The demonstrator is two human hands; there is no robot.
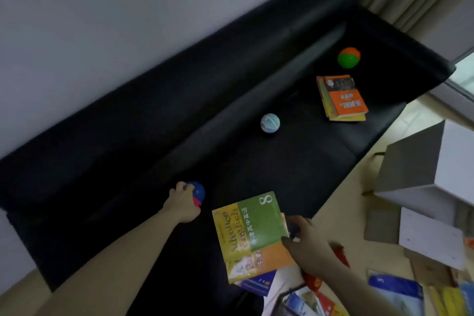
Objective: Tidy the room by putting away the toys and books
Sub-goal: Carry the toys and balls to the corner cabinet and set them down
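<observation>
Gripping a spiky blue-and-red ball [198,194] on the black sofa [230,72], the left hand [182,203] curls round it; likely soft and light. Right hand [306,244] pinches the stiff green textbook [252,232] by its near edge, atop other books.

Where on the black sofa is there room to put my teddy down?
The sofa has a bare seat patch between the left hand on the spiky ball and the pale ball. It is crowded near the green book, held by the right hand, and around the orange books.
</observation>
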